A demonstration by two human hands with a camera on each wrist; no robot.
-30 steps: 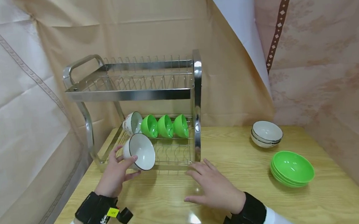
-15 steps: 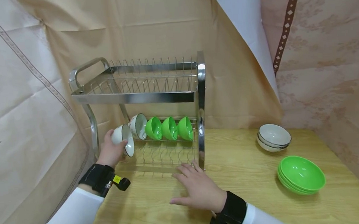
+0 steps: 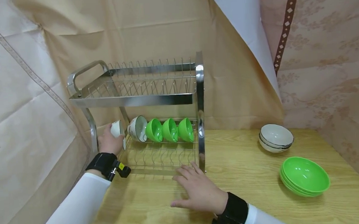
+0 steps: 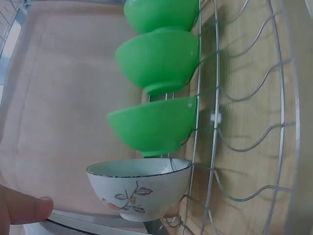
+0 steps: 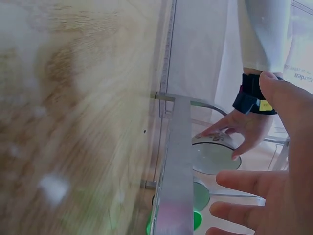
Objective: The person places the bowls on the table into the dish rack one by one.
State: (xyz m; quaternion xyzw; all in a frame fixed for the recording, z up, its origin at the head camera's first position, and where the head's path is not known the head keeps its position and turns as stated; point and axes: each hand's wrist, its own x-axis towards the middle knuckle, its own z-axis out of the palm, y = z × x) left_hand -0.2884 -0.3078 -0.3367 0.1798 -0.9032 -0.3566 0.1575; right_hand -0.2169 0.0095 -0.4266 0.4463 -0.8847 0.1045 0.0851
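My left hand [image 3: 110, 142] grips a white bowl [image 3: 117, 129] with a dark rim at the left end of the rack's lower tier. The bowl stands on edge, its opening turned right. Right beside it a white bowl with a floral print [image 3: 137, 128] sits tilted in the rack, followed by a row of green bowls [image 3: 153, 130]. In the left wrist view, the thumb [image 4: 29, 209] lies over the held bowl's rim, most of that bowl being out of frame. My right hand [image 3: 200, 189], fingers spread, is near the rack's lower front edge and holds nothing.
The two-tier metal dish rack [image 3: 136, 100] stands on a wooden table [image 3: 231, 170]. To its right are stacked white bowls [image 3: 276, 137] and stacked green bowls [image 3: 305, 176]. Cloth [image 3: 157, 42] hangs behind, and the rack's upright post [image 3: 201, 114] rises near my right hand.
My left hand has carried the white bowl from the rack's front, back and left into the lower tier, turning it more on edge. My right hand has shifted slightly left.
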